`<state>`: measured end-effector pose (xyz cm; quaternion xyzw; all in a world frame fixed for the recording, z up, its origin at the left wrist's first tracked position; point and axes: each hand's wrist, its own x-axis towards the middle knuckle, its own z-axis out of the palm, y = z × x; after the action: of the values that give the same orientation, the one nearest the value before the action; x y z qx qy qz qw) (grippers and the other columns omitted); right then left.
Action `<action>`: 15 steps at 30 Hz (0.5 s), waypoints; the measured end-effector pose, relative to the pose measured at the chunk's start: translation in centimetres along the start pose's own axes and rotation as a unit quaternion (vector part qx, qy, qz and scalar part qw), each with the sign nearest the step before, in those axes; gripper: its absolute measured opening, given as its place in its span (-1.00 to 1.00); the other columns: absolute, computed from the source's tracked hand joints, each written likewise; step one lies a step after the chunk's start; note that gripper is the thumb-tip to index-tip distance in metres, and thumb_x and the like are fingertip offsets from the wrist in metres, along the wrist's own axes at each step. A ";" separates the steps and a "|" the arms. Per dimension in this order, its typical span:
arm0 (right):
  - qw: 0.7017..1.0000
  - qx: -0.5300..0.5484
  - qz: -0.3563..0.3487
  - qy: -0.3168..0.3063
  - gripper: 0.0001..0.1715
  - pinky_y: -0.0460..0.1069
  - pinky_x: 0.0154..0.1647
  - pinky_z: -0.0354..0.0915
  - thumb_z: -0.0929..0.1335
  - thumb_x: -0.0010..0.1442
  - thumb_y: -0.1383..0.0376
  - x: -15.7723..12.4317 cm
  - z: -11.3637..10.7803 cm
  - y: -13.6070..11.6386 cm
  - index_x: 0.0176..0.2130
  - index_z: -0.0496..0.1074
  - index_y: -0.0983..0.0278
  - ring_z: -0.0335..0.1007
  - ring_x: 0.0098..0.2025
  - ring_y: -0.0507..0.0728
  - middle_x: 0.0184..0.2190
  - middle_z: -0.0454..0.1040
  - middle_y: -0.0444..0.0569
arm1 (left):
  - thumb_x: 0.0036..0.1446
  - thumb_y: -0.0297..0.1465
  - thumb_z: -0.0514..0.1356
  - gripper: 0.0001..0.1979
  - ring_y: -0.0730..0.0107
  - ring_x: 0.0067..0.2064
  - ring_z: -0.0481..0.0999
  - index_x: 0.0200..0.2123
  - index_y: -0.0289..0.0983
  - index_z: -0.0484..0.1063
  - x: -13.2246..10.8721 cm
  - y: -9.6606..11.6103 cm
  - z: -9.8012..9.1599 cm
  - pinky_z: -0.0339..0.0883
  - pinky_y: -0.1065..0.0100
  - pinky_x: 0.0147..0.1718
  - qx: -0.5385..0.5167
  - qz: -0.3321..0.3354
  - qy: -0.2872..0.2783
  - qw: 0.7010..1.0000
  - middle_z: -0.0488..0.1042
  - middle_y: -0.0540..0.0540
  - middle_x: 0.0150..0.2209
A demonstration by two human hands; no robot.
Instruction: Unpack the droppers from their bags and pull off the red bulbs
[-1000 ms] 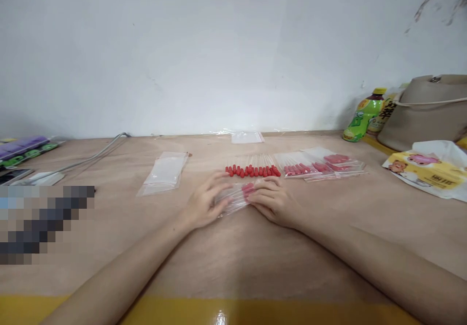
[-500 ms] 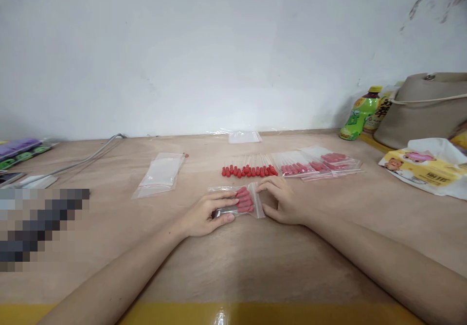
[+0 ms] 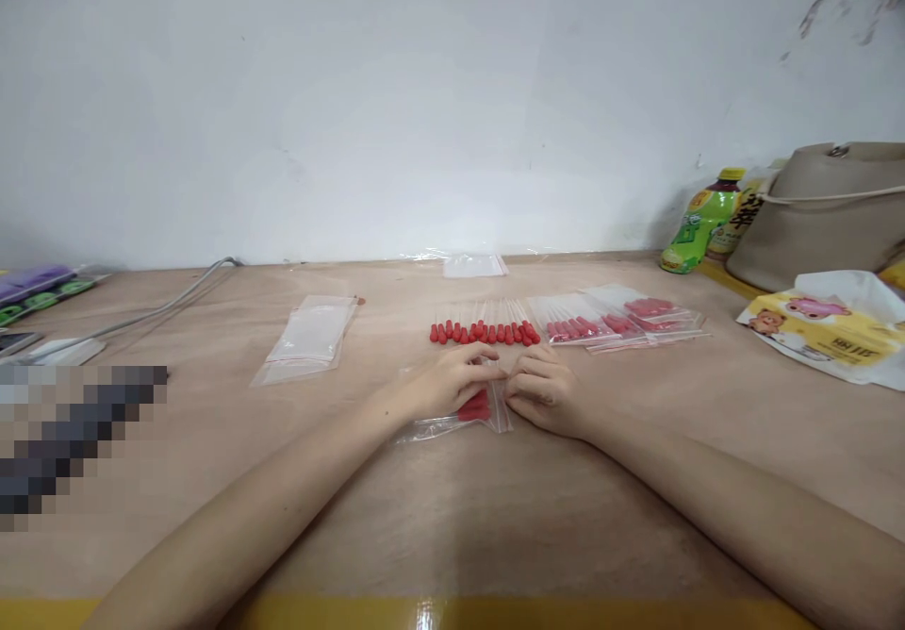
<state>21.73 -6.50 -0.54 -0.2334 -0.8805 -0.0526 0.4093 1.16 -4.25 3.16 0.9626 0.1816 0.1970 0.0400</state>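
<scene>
Spanning the upper part of the view, a pale wall (image 3: 396, 102) rose behind a broad brown table (image 3: 424, 526) whose near edge bore a yellow band (image 3: 339, 613). A beige container with a light cord (image 3: 813, 234) stood at the far right. In front of it lay a yellow-and-white printed packet (image 3: 834, 328). Left of the packet, filled clear bags (image 3: 604, 298) overlapped one another flat on the table, red pieces visible through the film. A stack of clear bags (image 3: 307, 333) rested flat on the left, well apart from both hands. A green bottle with a yellow cap (image 3: 697, 224) stood just beside the container, tilted as seen here.

At the centre, the clear bag under the hands (image 3: 428, 430) lay flat on the table, its ribbed closure strip (image 3: 503, 415) toward the right. The left hand (image 3: 456, 380) reached across this bag from above, fingers extended together toward the strip. The right hand (image 3: 544, 389) lay at the strip end with its fingers curled narrow; whether either hand gripped the film could not be told. Just beyond both hands, a row of red-ended sticks (image 3: 485, 332) lay side by side, red ends toward the person. Smallest were the red pieces in the central bag (image 3: 473, 408), partly covered by the left hand.
</scene>
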 end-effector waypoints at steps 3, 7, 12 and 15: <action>1.000 0.005 -0.004 0.003 -0.86 -0.02 -0.32 0.12 0.30 0.07 0.44 0.1 0.0 -0.1 -0.48 0.35 0.24 0.20 -0.36 0.04 -0.50 0.37 -0.12 | 0.17 -0.50 -0.02 -0.75 0.38 -0.14 0.38 -0.25 -0.25 0.45 0.4 0.1 0.2 0.28 0.37 -0.19 0.020 0.019 -0.008 1.000 0.34 -0.12 -0.06; 1.000 0.002 -0.014 -0.003 -0.88 -0.02 -0.32 0.13 0.31 0.09 0.41 0.1 0.0 -0.1 -0.45 0.38 0.23 0.22 -0.36 0.04 -0.50 0.38 -0.12 | 0.16 -0.50 0.01 -0.77 0.40 -0.19 0.42 -0.28 -0.25 0.46 0.0 0.1 0.6 0.29 0.39 -0.22 0.022 0.030 0.022 0.999 0.42 -0.10 -0.16; 1.000 0.000 -0.026 0.014 -0.90 -0.03 -0.33 0.13 0.32 0.09 0.38 -0.1 0.2 0.0 -0.44 0.40 0.22 0.21 -0.38 0.04 -0.52 0.35 -0.12 | 0.14 -0.49 0.05 -0.80 0.42 -0.23 0.47 -0.29 -0.28 0.48 -0.6 -0.3 1.5 0.33 0.41 -0.25 0.001 0.034 0.112 0.993 0.50 -0.09 -0.22; 0.999 -0.010 -0.029 0.007 -0.91 -0.03 -0.35 0.12 0.32 0.09 0.37 -0.1 0.2 -0.1 -0.44 0.40 0.23 0.19 -0.39 0.03 -0.53 0.34 -0.12 | 0.14 -0.47 0.06 -0.81 0.46 -0.29 0.49 -0.31 -0.28 0.49 -0.7 -0.3 1.7 0.36 0.45 -0.31 0.008 0.033 0.135 0.990 0.52 -0.08 -0.27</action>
<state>21.62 -6.54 -0.74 -0.2111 -0.8837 -0.0748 0.4110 1.09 -4.29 1.32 0.9330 0.1550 0.3247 0.0007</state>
